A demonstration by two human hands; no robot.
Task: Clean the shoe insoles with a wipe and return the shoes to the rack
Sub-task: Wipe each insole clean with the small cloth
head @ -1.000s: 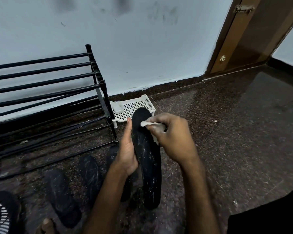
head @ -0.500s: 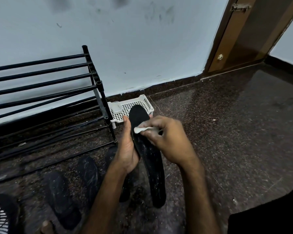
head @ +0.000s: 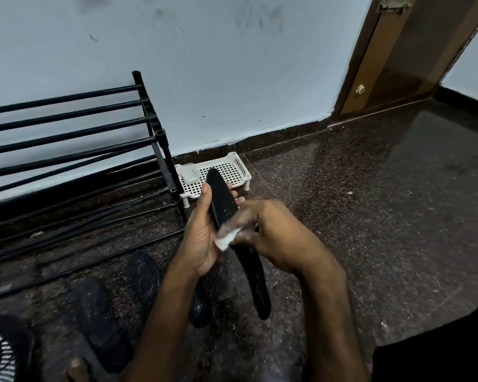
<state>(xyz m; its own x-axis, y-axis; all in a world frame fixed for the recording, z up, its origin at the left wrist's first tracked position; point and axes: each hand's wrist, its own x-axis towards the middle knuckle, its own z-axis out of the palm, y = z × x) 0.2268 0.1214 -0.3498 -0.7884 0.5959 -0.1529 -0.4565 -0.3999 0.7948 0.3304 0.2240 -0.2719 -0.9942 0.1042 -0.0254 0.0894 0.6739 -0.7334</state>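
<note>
Since the earlier frame the right hand has been sliding the wipe from near the tip of the insole down toward its middle, and the insole is now bowing. The left hand is cradling the insole from behind above the floor, fingers and thumb clamped on its upper half; the right fingers are pinched together on the wipe, pressing it against the insole face. More insoles are lying on the floor beside the rack, whose bars are holding no shoes. Risk — the thin insole is flexing under pressure, so a harder stroke could fold it or pull it out of the left grip; loosened grit may also be smearing rather than lifting. No brand, label or writing is legible anywhere.
</note>
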